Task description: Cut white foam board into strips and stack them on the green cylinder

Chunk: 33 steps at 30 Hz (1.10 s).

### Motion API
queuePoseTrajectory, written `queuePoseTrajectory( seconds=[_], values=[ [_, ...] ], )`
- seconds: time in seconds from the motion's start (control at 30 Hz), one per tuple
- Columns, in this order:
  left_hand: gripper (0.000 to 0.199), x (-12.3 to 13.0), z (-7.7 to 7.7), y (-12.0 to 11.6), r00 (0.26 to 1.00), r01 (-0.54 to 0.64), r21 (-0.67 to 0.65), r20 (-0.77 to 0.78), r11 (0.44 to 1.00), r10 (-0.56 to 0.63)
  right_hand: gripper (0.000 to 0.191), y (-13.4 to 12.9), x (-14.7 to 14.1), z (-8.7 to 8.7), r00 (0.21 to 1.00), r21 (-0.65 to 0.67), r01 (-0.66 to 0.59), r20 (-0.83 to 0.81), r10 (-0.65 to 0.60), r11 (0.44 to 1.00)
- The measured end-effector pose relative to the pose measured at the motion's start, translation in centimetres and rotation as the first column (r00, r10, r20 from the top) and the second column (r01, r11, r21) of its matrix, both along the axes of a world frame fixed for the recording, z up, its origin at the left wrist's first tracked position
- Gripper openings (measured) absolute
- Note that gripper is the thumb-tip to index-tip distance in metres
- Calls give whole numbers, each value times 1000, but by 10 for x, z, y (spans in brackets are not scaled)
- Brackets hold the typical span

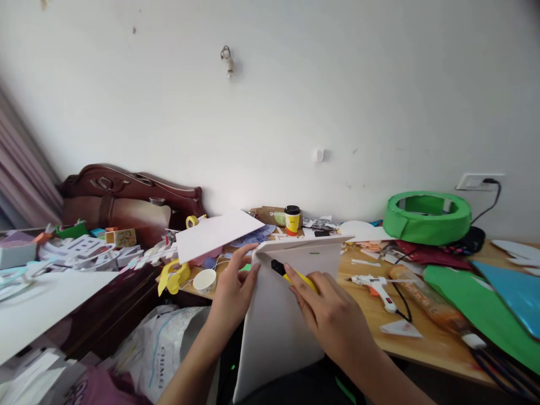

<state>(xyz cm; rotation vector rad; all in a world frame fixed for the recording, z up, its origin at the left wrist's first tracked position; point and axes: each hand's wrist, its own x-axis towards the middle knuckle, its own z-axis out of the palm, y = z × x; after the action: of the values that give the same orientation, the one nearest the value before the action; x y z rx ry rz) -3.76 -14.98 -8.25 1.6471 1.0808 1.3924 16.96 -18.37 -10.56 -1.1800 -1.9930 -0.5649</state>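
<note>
A large white board piece [282, 326] with a folded top edge stands upright in front of me, tilted. My left hand [236, 289] grips its upper left corner, fingers over the edge and thumb on the near face. In my right hand [329, 309] is a yellow utility knife [301, 278] with a black end, held against the near face close to the top left corner. The knife's blade cannot be made out. A small green mark shows near the board's top edge.
A white glue gun [379, 289], an orange bottle [430, 298] and a green ring [427, 219] lie on the wooden table [405, 351] at right. Behind the board stands a lidded cup [292, 220]. At left are a white bowl [205, 280], a white sheet [217, 233] and plastic bags [156, 351].
</note>
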Motion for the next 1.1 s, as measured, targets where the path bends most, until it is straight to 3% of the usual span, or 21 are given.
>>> queuePoseTrajectory(
  seconds=[0.23,0.4,0.57,0.77,1.1],
  values=[
    [42,-2,4,1,999,3,1,-38,1000,-3,45,-4,19,-4,997,-23,72,23,-72,997],
    [28,4,11,7,985,-143,94,-87,985,151,43,-7,11,10,997,-5,60,43,-60,998],
    [27,2,11,12,942,-269,141,-167,953,291,44,-3,18,16,995,-36,63,77,-60,997],
    [30,-4,9,13,936,-295,105,-170,950,309,40,5,45,13,975,-66,198,116,-190,978],
    [31,-13,5,14,936,-316,81,-133,945,325,38,15,83,11,914,-171,399,148,-377,901]
  ],
)
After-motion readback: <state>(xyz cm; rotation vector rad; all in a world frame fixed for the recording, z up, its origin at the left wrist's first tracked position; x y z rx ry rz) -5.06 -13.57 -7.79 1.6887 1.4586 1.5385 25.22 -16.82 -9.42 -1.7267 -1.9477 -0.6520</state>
